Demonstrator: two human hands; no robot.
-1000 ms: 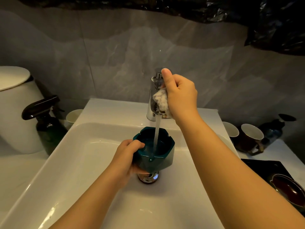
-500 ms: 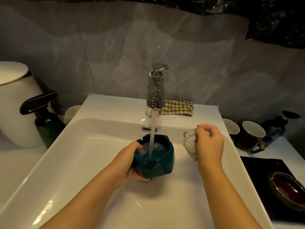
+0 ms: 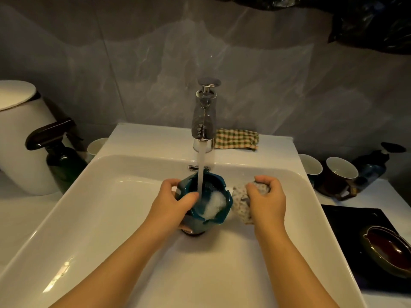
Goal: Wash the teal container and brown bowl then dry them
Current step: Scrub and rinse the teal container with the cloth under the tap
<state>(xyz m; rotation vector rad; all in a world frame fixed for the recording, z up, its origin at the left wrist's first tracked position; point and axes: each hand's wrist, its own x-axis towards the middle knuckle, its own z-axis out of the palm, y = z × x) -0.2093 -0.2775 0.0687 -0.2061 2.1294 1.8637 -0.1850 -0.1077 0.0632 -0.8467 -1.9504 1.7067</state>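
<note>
A spray bottle is stood left of the sink; a cup and brown mug (both upright) are set right, beside a possible pump bottle.

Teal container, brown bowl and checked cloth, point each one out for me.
teal container (image 3: 220, 218), head view, lower right outer wall
brown bowl (image 3: 387, 247), head view, dark red inside
checked cloth (image 3: 236, 138), head view, middle of the fabric
</note>
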